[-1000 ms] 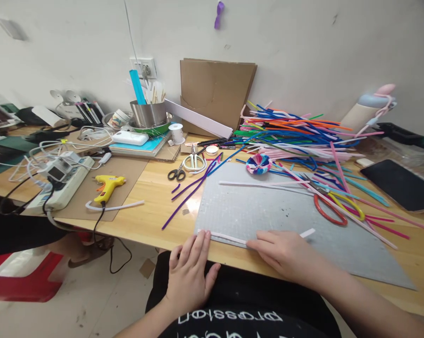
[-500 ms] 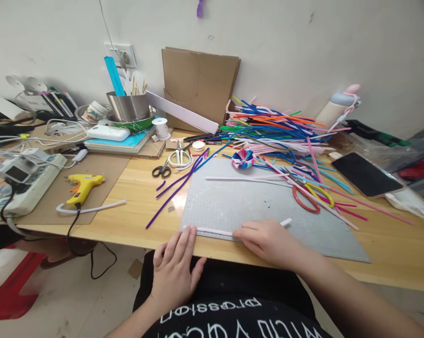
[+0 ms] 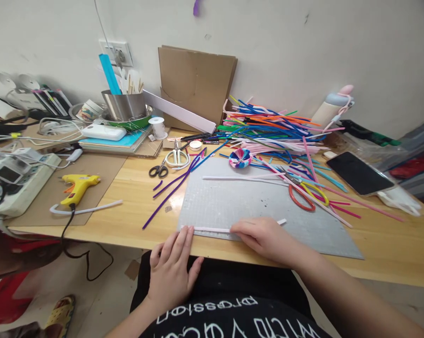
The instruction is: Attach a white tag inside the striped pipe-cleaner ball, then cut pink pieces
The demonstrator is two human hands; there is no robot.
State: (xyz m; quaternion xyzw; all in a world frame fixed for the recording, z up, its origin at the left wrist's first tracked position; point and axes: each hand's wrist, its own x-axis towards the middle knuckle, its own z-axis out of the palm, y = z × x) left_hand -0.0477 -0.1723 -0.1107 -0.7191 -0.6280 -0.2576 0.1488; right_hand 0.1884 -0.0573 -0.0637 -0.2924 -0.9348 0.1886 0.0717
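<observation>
A pale pink-white pipe cleaner (image 3: 212, 230) lies along the front edge of the grey cutting mat (image 3: 229, 202). My left hand (image 3: 172, 263) rests at the table's edge with its fingers stretched out, the fingertips on the strip's left end. Farther right, my right hand (image 3: 264, 238) is closed, thumb and fingers pinching the same strip; its far end pokes out past the knuckles. Behind on the mat are another pale pipe cleaner (image 3: 233, 178), a coiled multicoloured disc (image 3: 240, 158) and scissors with red and yellow handles (image 3: 303, 197).
A heap of coloured pipe cleaners (image 3: 275, 126) fills the back right, near a phone (image 3: 358, 172). Purple stems (image 3: 169, 197) and two scissors lie left of the mat. A yellow glue gun (image 3: 78, 187) and power strip (image 3: 32, 188) stand farther left. Another person's sandalled foot (image 3: 62, 312) shows below.
The whole view has shifted slightly, so the table things appear a little farther left. Both hands keep their places on the pipe cleaner. At lower left, a sandalled foot has come into view.
</observation>
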